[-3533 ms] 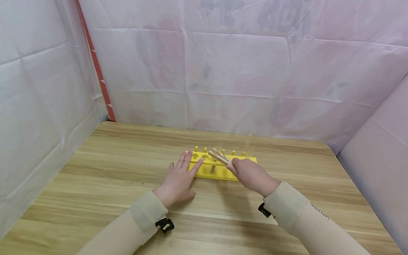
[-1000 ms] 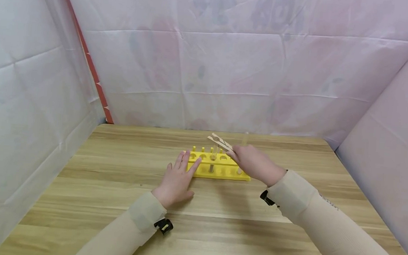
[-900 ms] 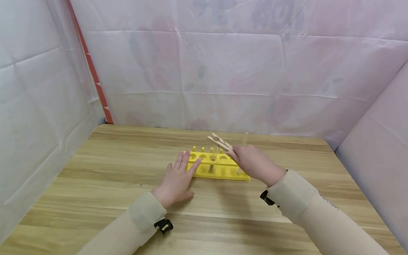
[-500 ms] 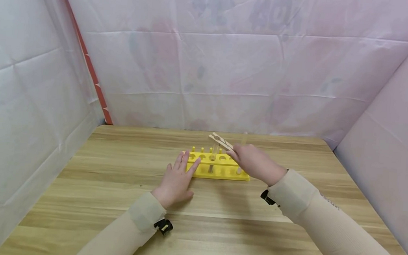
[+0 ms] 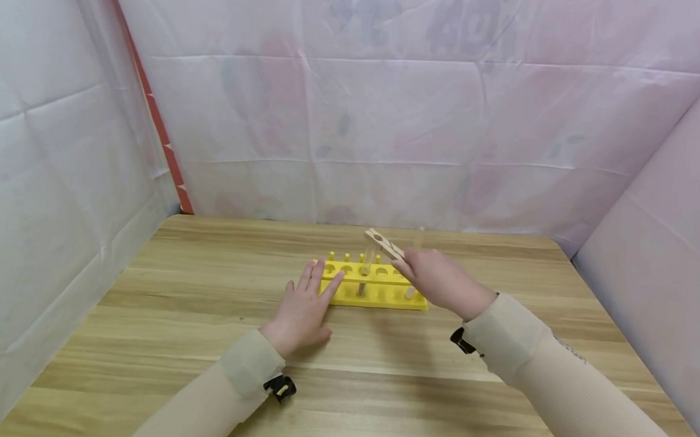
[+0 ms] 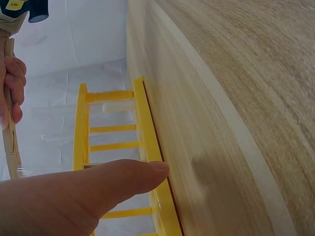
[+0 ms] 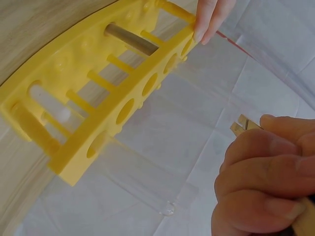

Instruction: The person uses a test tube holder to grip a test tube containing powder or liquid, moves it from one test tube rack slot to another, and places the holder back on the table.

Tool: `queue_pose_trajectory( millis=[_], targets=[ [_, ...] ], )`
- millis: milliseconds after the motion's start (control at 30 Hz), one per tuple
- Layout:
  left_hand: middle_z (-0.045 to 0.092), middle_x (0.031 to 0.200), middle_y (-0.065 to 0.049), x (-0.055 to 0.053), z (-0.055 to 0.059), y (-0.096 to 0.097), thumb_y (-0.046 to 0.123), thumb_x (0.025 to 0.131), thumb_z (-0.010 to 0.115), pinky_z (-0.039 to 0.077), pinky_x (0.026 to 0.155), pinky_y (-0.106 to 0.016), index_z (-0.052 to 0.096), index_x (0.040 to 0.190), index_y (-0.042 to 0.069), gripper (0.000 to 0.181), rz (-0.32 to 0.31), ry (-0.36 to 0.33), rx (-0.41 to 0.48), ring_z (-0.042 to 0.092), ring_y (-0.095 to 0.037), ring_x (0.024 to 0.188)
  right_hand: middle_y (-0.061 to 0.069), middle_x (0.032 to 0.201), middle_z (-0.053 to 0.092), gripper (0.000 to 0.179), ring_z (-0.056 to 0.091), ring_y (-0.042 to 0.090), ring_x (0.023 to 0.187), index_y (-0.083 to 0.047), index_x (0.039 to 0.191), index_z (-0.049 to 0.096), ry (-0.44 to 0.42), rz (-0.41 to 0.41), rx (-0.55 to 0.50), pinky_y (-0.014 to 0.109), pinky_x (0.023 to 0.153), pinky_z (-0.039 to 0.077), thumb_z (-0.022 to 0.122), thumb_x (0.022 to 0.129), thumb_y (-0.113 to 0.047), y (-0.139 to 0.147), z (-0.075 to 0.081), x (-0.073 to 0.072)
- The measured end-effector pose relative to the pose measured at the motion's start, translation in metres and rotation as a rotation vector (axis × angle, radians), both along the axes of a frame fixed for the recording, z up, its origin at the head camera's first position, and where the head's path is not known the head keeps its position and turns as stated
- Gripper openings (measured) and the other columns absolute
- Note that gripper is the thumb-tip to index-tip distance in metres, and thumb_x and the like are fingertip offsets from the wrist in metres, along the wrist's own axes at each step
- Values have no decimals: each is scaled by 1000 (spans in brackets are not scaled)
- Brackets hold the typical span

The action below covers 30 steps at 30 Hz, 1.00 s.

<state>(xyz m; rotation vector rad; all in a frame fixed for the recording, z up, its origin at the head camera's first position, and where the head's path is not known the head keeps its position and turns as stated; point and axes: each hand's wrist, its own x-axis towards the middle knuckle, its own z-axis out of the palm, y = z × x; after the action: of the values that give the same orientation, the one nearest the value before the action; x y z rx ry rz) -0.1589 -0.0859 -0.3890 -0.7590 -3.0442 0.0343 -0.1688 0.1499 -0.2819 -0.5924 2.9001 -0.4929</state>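
Observation:
A yellow test tube rack [image 5: 381, 296] stands on the wooden table. My left hand [image 5: 302, 313] rests on the rack's left end with fingers straight and spread. My right hand [image 5: 443, 279] grips a wooden test tube clamp [image 5: 389, 246] above the rack. The clamp's jaw end is close by the top of a clear test tube [image 5: 368, 257], which stands upright in the rack with grey stuff at its bottom. A second test tube [image 7: 142, 172] stands at the rack's right end, with white stuff [image 7: 49, 103] at its bottom; the right hand partly hides it in the head view.
The wooden table [image 5: 199, 289] reaches back to a pale printed cloth [image 5: 394, 113]. More cloth hangs at the left [image 5: 42, 177] and right sides. Yellow pegs [image 5: 347, 257] line the rack's back edge.
The right hand has raised the clamp from low on the grey-bottomed tube to its top. The clamp's spread legs have since drawn together and moved slightly right. My left hand keeps its place.

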Motion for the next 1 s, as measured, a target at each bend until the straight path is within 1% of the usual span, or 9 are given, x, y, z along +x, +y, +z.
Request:
queue_pose_trajectory(
  millis=[267,400,667,800,1000],
  targets=[
    [4,153,-24,-1,-1,0,48,75,71,35,96,-59,10,151,19,102,-4,7,5,10,-40,138,3,61,42,30,35,14,49,-5,81,53,0,-3,-12,28,47,34,43,100,-26,4,-1,0],
    [3,153,-23,-2,-1,0,49,76,70,36,96,-58,9,152,19,102,-5,8,3,10,-40,138,3,60,42,29,33,13,49,-7,81,52,7,-4,-15,28,46,33,44,100,-27,6,-2,-1],
    [2,153,-24,-4,-1,-1,50,76,70,36,96,-58,8,152,18,103,-3,10,-11,10,-40,138,3,60,43,30,34,13,50,-5,82,54,7,-4,-19,28,47,32,44,100,-27,12,0,1],
    [1,153,-24,-4,0,-1,49,76,70,35,97,-59,8,152,18,102,0,4,-8,9,-40,138,2,59,41,29,32,13,49,-6,80,52,12,-8,-29,28,46,31,44,100,-26,16,1,1],
    [-1,153,-23,-4,0,-2,49,76,70,33,98,-59,8,152,19,103,0,-6,0,8,-39,139,2,58,38,28,30,13,48,-6,82,52,5,-16,-20,28,46,30,43,100,-26,22,1,1]
  ],
)
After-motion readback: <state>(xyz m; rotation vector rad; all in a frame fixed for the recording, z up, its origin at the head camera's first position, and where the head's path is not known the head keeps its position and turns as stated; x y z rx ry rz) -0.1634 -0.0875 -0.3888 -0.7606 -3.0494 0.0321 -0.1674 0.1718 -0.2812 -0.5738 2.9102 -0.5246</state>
